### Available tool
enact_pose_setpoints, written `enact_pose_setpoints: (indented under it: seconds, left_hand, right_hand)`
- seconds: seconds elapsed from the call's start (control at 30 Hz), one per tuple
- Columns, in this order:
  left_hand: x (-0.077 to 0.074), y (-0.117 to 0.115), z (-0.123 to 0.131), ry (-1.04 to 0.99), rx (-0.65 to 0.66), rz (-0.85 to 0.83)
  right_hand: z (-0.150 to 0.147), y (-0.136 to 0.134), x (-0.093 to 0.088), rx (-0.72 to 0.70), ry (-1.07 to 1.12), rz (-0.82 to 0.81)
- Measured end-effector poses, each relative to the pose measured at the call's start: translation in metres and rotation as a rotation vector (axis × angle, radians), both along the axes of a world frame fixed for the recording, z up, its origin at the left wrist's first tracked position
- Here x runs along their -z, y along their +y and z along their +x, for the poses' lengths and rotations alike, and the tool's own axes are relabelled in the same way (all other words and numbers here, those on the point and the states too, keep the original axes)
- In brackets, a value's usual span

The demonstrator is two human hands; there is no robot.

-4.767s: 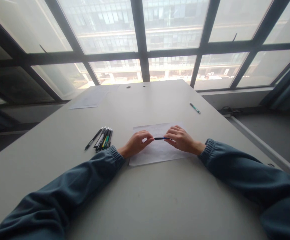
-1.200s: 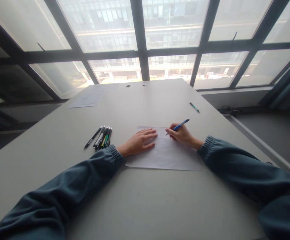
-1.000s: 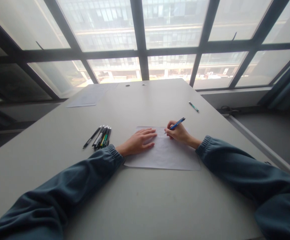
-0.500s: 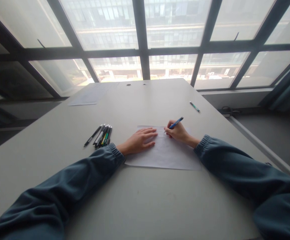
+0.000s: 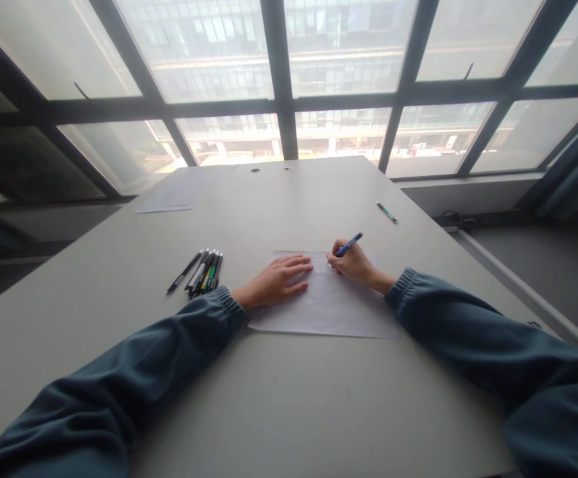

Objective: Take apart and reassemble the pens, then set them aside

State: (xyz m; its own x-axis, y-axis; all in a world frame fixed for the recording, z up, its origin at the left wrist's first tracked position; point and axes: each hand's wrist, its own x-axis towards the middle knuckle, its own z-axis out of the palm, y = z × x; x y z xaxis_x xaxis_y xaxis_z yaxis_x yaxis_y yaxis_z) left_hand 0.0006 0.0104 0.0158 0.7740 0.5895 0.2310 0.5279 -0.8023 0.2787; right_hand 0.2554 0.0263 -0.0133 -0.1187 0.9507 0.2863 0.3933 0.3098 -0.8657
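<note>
Blue pen (image 5: 349,244) is clamped between thumb and fingers of the right hand (image 5: 356,263), tilted, tip toward the upper part of a white sheet (image 5: 339,309); tip contact cannot be confirmed. Left hand (image 5: 276,281) lies palm down across the sheet's left edge, fingers extended and slightly apart. Pale tabletop (image 5: 279,398) extends from the sheet's near edge toward the wearer, giving room. Pen bundle (image 5: 203,273) lies left of the left hand, near its sleeve. Green pen (image 5: 387,212) rests near the table's right edge, beyond the right hand. Further papers (image 5: 172,192) lie by the far left edge.
</note>
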Motion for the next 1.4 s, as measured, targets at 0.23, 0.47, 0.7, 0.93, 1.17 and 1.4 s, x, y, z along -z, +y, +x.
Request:
enact_pose_setpoints:
  seconds: [0.23, 0.47, 0.7, 0.93, 1.17, 1.4]
  left_hand:
    - [0.000, -0.002, -0.001, -0.001, -0.009, 0.000]
    - [-0.002, -0.006, 0.001, -0.006, -0.118, 0.034]
    - [0.001, -0.001, 0.001, -0.283, -0.261, 0.057]
    - [-0.006, -0.006, 0.000, -0.319, -0.073, 0.033]
    - [-0.003, -0.004, 0.001, -0.322, -0.100, 0.007]
    - [-0.001, -0.004, -0.001, -0.385, -0.184, 0.012]
  right_hand:
    - [0.000, -0.001, -0.007, 0.095, 0.233, -0.005]
    - [0.004, -0.005, -0.016, 0.100, 0.437, 0.021]
    - [0.003, -0.021, -0.029, -0.249, 0.492, -0.160]
    - [-0.003, -0.031, -0.030, -0.395, 0.436, -0.230]
    - [0.004, -0.024, -0.032, -0.460, 0.650, -0.519]
    - [0.011, -0.020, -0.033, -0.399, 0.734, -0.554]
